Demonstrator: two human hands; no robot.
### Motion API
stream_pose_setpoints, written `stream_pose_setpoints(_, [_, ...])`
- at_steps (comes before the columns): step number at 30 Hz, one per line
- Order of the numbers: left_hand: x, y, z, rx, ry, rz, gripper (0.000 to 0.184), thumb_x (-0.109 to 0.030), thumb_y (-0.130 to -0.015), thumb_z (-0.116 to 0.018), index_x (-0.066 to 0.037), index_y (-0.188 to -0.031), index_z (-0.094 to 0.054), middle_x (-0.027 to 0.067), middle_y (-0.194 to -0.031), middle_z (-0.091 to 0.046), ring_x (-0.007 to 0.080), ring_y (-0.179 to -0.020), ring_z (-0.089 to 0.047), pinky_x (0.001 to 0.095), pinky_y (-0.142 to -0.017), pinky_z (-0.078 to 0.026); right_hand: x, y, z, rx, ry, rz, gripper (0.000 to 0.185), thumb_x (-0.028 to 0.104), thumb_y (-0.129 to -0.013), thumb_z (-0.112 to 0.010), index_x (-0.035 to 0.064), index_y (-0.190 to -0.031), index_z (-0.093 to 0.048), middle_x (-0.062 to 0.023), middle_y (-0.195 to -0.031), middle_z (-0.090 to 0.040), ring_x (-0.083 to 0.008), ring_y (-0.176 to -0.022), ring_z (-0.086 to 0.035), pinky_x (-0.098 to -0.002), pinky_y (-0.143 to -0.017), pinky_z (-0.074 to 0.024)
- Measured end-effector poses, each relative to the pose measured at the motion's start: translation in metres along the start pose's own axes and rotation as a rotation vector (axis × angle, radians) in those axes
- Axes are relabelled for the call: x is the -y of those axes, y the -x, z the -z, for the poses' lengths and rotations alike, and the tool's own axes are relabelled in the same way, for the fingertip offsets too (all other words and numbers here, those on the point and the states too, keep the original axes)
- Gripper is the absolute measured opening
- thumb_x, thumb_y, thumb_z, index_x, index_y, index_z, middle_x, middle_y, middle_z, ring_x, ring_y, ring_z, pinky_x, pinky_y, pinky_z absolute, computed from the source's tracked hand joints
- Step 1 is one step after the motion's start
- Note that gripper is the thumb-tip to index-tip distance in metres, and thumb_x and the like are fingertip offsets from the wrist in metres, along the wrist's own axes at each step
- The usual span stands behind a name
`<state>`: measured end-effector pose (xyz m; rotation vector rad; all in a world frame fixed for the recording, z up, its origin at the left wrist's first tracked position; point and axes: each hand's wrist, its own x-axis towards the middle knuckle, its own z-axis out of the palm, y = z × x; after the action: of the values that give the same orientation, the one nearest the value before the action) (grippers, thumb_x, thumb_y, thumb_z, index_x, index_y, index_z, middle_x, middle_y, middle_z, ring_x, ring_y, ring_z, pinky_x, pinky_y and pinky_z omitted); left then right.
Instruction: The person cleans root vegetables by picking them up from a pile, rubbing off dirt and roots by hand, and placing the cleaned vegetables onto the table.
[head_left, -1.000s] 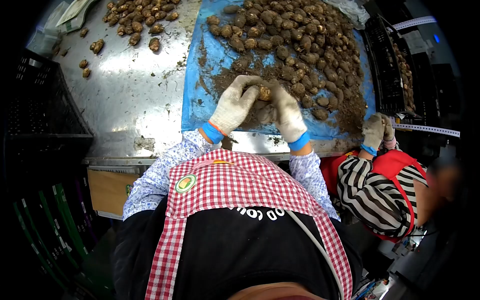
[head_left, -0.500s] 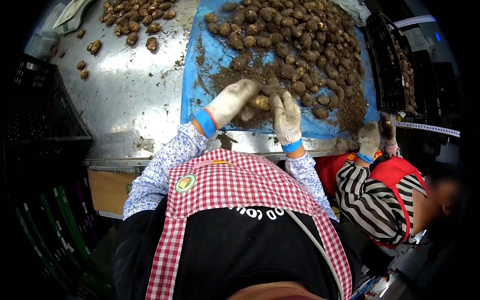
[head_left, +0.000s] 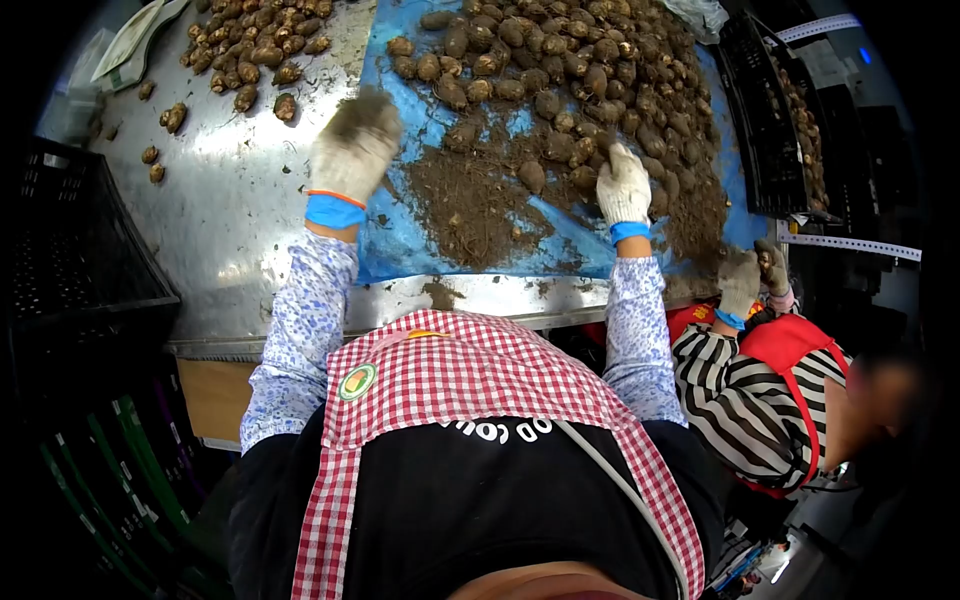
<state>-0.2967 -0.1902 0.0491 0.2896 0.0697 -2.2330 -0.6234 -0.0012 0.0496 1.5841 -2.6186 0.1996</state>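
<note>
My left hand (head_left: pixel 355 148), in a soiled white glove, is over the edge between the bare metal table (head_left: pixel 235 190) and the blue sheet (head_left: pixel 380 235). Its fingers are smeared by motion, and anything in them is hidden. My right hand (head_left: pixel 625 188), gloved too, reaches the near edge of the heap of soil-covered tubers (head_left: pixel 600 85); its fingertips are by the tubers, and what they hold, if anything, cannot be made out. Loose soil and root bits (head_left: pixel 465 205) lie between my hands. Cleaner tubers (head_left: pixel 250 45) form a smaller pile at the back left.
A co-worker in a striped top (head_left: pixel 740 400) stands at the right, gloved hands (head_left: pixel 745 280) close together at the table edge. Black crates stand at the left (head_left: pixel 85 240) and right (head_left: pixel 765 130). A clear plastic bag (head_left: pixel 700 18) lies at the back right.
My hands were together around a tuber and have parted. The left has moved left and away from me, the right towards the heap. The tuber no longer shows between them.
</note>
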Motion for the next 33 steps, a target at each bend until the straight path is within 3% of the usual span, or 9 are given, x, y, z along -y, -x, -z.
stream_pose_setpoints(4, [0.029, 0.005, 0.031, -0.033, -0.281, 0.166, 0.033, -0.022, -0.100, -0.042, 0.005, -0.113, -0.057, 0.0175, -0.089, -0.064, 0.0245, -0.073, -0.061, 0.0359, -0.065, -0.052, 0.033, -0.026, 0.017, 0.420, 0.332, 0.085, 0.053, 0.005, -0.087, -0.051, 0.0160, -0.139, -0.048, -0.0072, -0.147, -0.043, -0.0308, -0.125, -0.050, -0.0410, -0.104, -0.0425])
stream_pose_setpoints(11, [0.057, 0.022, 0.029, -0.134, -0.550, 0.154, 0.034, -0.023, -0.103, -0.040, 0.004, -0.116, -0.056, 0.0129, -0.085, -0.063, 0.0224, -0.067, -0.057, 0.0337, -0.060, -0.048, 0.023, -0.070, 0.015, 0.499, 0.278, 0.213, 0.041, 0.021, -0.084, -0.065, 0.0112, -0.123, -0.059, -0.0185, -0.132, -0.052, -0.0366, -0.118, -0.055, -0.0443, -0.099, -0.0455])
stream_pose_setpoints(15, [0.059, 0.040, 0.021, -0.149, -0.809, 0.033, 0.033, -0.024, -0.103, -0.041, 0.002, -0.117, -0.056, 0.0120, -0.085, -0.064, 0.0196, -0.067, -0.060, 0.0314, -0.060, -0.051, 0.017, -0.058, 0.005, 0.472, 0.199, 0.159, 0.048, 0.037, -0.082, -0.070, 0.0051, -0.116, -0.058, -0.0229, -0.123, -0.056, -0.0364, -0.116, -0.055, -0.0455, -0.099, -0.0451])
stream_pose_setpoints(21, [0.085, 0.043, 0.014, -0.106, -1.399, -0.113, 0.046, -0.037, -0.101, -0.042, -0.001, -0.127, -0.050, 0.0107, -0.098, -0.065, 0.0173, -0.073, -0.064, 0.0301, -0.065, -0.053, 0.054, 0.000, 0.036, 0.187, -0.709, 0.219, 0.037, 0.018, -0.086, -0.069, 0.0053, -0.120, -0.060, -0.0136, -0.118, -0.063, -0.0243, -0.101, -0.064, -0.0325, -0.091, -0.0528])
stream_pose_setpoints(26, [0.093, 0.029, 0.009, 0.142, -0.933, 0.424, 0.063, -0.063, -0.096, -0.038, -0.005, -0.116, -0.055, 0.0039, -0.065, -0.052, 0.0135, -0.053, -0.051, 0.0269, -0.048, -0.044, 0.114, 0.036, 0.063, 0.205, -0.523, 0.587, 0.028, 0.014, -0.084, -0.069, 0.0098, -0.111, -0.065, -0.0106, -0.103, -0.063, -0.0234, -0.088, -0.064, -0.0315, -0.073, -0.0568])
stream_pose_setpoints(27, [0.096, 0.031, 0.005, 0.071, -0.973, 0.414, 0.061, -0.061, -0.097, -0.038, -0.005, -0.113, -0.055, 0.0037, -0.063, -0.052, 0.0128, -0.053, -0.050, 0.0262, -0.048, -0.042, 0.115, 0.043, 0.057, -0.092, -0.214, 0.710, 0.023, 0.019, -0.085, -0.066, 0.0073, -0.105, -0.065, -0.0139, -0.100, -0.062, -0.0255, -0.085, -0.064, -0.0337, -0.065, -0.0547])
stream_pose_setpoints(29, [0.109, 0.041, -0.006, -0.077, -1.048, 0.390, 0.059, -0.059, -0.099, -0.036, -0.004, -0.107, -0.055, 0.0033, -0.060, -0.051, 0.0115, -0.052, -0.048, 0.0247, -0.046, -0.040, 0.121, 0.049, 0.046, -0.019, -0.324, 0.565, 0.024, 0.020, -0.087, -0.062, 0.0032, -0.104, -0.061, -0.0174, -0.096, -0.060, -0.0307, -0.086, -0.063, -0.0387, -0.065, -0.0525])
stream_pose_setpoints(30, [0.114, 0.046, -0.015, -0.161, -1.126, 0.280, 0.041, -0.043, -0.101, -0.043, -0.003, -0.103, -0.055, 0.0085, -0.062, -0.054, 0.0187, -0.050, -0.053, 0.0308, -0.046, -0.043, 0.123, 0.051, 0.036, -0.079, -0.250, 0.554, 0.023, 0.019, -0.087, -0.061, 0.0030, -0.104, -0.060, -0.0179, -0.095, -0.060, -0.0322, -0.085, -0.063, -0.0401, -0.066, -0.0523])
stream_pose_setpoints(33, [0.120, 0.020, 0.047, 0.332, -2.092, -1.283, 0.024, -0.026, -0.098, -0.052, -0.004, -0.104, -0.056, 0.0153, -0.061, -0.057, 0.0308, -0.049, -0.058, 0.0391, -0.048, -0.048, 0.130, 0.057, -0.008, -0.242, -0.260, 0.447, 0.020, 0.017, -0.089, -0.056, 0.0036, -0.103, -0.058, -0.0186, -0.091, -0.058, -0.0347, -0.080, -0.061, -0.0426, -0.063, -0.0511])
